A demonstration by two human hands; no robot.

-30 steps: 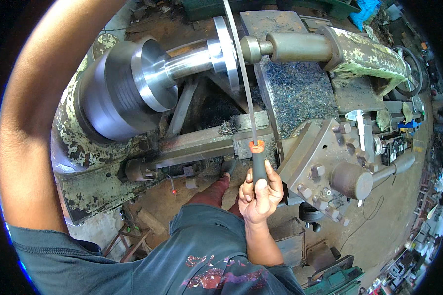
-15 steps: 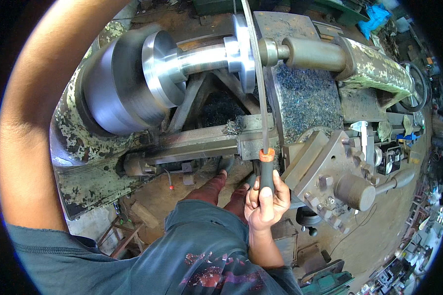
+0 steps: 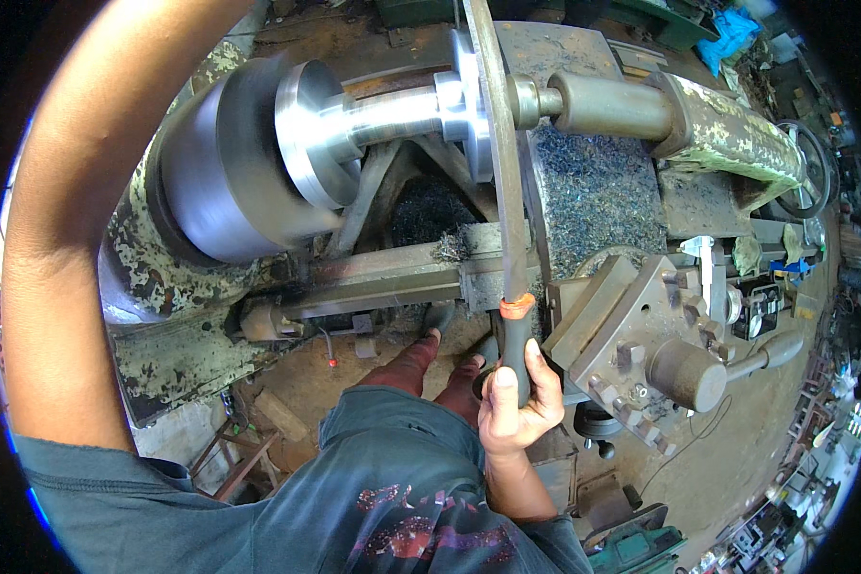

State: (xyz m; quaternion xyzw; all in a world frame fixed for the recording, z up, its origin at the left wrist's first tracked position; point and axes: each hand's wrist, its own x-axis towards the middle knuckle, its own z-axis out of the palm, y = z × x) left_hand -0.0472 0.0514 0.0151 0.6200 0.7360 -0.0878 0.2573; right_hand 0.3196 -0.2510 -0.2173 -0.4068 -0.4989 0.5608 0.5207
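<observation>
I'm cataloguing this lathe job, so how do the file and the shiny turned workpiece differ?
The file is a long, narrow bar; the workpiece is round and stepped, with wide flanges. The file is duller, with a dark handle; the workpiece is bright, bare metal. The right hand grips the file; the workpiece sits between the chuck and the tailstock. Both have metal surfaces.

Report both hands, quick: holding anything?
Left hand: out of view, cannot tell.
Right hand: closed around the dark handle of a long file.
</observation>
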